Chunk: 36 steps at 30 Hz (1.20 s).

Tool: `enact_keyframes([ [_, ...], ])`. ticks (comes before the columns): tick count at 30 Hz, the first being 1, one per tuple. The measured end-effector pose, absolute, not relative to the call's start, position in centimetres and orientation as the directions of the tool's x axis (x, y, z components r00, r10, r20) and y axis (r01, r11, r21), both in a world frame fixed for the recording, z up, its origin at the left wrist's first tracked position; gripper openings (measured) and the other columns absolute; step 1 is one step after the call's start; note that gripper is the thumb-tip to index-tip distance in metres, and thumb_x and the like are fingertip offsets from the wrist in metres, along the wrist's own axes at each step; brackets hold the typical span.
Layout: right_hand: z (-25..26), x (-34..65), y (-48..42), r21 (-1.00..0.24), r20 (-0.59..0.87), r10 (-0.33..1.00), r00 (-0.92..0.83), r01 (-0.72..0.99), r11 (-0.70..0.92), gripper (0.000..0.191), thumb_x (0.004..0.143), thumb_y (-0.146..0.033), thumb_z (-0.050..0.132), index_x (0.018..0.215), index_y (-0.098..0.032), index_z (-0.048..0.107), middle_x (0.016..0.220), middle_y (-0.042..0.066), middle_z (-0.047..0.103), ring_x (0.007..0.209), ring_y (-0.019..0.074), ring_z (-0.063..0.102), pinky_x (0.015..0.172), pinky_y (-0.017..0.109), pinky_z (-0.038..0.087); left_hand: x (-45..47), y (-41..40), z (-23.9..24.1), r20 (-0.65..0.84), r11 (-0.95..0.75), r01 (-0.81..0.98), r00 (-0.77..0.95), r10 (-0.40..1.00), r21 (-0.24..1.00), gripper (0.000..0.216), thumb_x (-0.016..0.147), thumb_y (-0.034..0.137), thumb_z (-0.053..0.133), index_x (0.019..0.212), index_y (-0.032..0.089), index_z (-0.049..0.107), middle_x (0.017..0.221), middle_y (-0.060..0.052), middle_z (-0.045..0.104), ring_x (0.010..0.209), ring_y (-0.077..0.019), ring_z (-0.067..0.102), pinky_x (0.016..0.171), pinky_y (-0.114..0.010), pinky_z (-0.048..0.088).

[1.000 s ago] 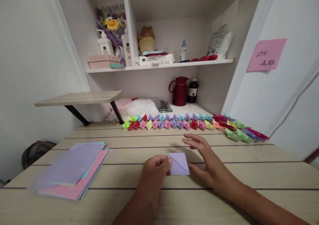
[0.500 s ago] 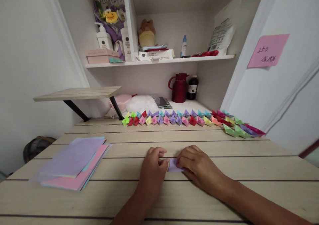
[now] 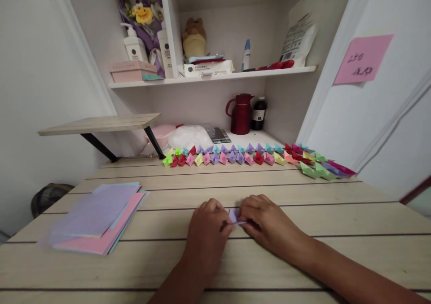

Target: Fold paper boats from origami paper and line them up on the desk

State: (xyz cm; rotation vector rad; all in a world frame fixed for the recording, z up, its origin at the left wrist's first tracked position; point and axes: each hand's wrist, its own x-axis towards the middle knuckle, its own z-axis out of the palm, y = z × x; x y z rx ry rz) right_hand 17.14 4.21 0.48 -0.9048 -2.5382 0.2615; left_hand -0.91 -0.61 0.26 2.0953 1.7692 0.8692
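Between my hands is a small folded piece of purple paper (image 3: 235, 216), just above or on the wooden table (image 3: 175, 272). My left hand (image 3: 209, 225) pinches its left edge between thumb and fingers. The right-hand end is gripped by my right hand (image 3: 264, 218), whose curled fingers cover part of the paper. Farther back, small folded paper boats (image 3: 223, 159) in many colours stand in rows. A stack of purple, pink and blue paper sheets (image 3: 101, 214) lies to the left of my left hand.
Larger paper boats (image 3: 325, 171) sit at the back right. A small raised wooden shelf (image 3: 101, 122) with black legs stands at the back left. Behind the boats are a red jug (image 3: 241, 114), a dark bottle (image 3: 258, 114) and a white plastic bag (image 3: 191, 137).
My left hand has closed its fingers onto the purple paper's left edge. The paper is now tilted and looks smaller between the hands. The camera view has shifted slightly.
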Motion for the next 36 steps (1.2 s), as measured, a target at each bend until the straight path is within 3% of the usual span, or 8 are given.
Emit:
enact_keyframes([
  [4,0.3,18.1,5.2,-0.544,0.282,0.690,-0.667,0.482,0.687,0.009,0.082,-0.016,0.063,0.081,-0.024,0.068,0.100,0.002,0.066,0.097,0.0196,0.057,0.088,0.035,0.039,-1.1,-0.4,0.3,0.260,-0.197,0.824,0.063,0.964,0.531,0.011,0.072,0.016,0.070,0.066,0.025,0.068,0.089,0.002,0.062,0.088,-0.0174,0.055,0.080,-0.034,0.038],
  [7,0.2,18.7,5.8,-0.621,0.252,0.721,-0.645,0.463,0.632,0.009,0.084,-0.021,0.064,0.084,-0.027,0.071,0.110,0.002,0.064,0.104,0.0199,0.055,0.093,0.035,0.039,-1.1,-0.4,0.3,0.247,-0.184,0.817,0.052,0.968,0.547,0.012,0.070,0.016,0.072,0.065,0.026,0.069,0.087,0.003,0.063,0.088,-0.0172,0.055,0.080,-0.035,0.037],
  [18,-0.5,17.6,6.5,-0.616,0.287,0.758,-0.585,0.493,0.614,0.008,0.085,-0.022,0.061,0.080,-0.021,0.066,0.092,0.004,0.066,0.091,0.0193,0.058,0.082,0.032,0.044,-0.2,-0.4,0.4,0.282,-0.142,0.862,-0.001,0.959,0.487,0.011,0.076,0.015,0.064,0.069,0.022,0.064,0.095,0.000,0.064,0.093,-0.0196,0.055,0.083,-0.037,0.037],
  [24,0.0,17.4,5.7,-0.626,0.228,0.781,-0.581,0.527,0.575,0.025,0.085,-0.027,0.060,0.061,-0.019,0.057,0.079,0.003,0.065,0.080,0.0186,0.057,0.075,0.031,0.043,-0.5,0.0,-0.4,0.321,-0.205,0.832,0.034,0.947,0.515,0.008,0.078,0.016,0.064,0.075,0.023,0.066,0.103,0.001,0.063,0.100,-0.0187,0.055,0.090,-0.038,0.034],
  [33,0.0,18.1,5.6,-0.556,0.249,0.783,-0.570,0.578,0.598,0.023,0.086,-0.032,0.060,0.066,-0.020,0.059,0.093,0.003,0.066,0.089,0.0194,0.057,0.080,0.032,0.042,-0.3,0.9,-0.5,0.308,-0.164,0.846,0.000,0.951,0.508,0.007,0.076,0.022,0.068,0.069,0.026,0.068,0.099,0.002,0.066,0.097,-0.0183,0.056,0.090,-0.038,0.035],
  [36,0.1,18.1,5.6,-0.499,0.237,0.795,-0.558,0.632,0.593,0.022,0.086,-0.031,0.059,0.066,-0.021,0.058,0.088,0.003,0.065,0.087,0.0200,0.056,0.079,0.032,0.042,-0.1,0.9,-0.6,0.310,-0.146,0.850,-0.022,0.950,0.506,0.009,0.075,0.022,0.067,0.067,0.025,0.067,0.101,0.002,0.066,0.098,-0.0182,0.056,0.092,-0.039,0.034],
])
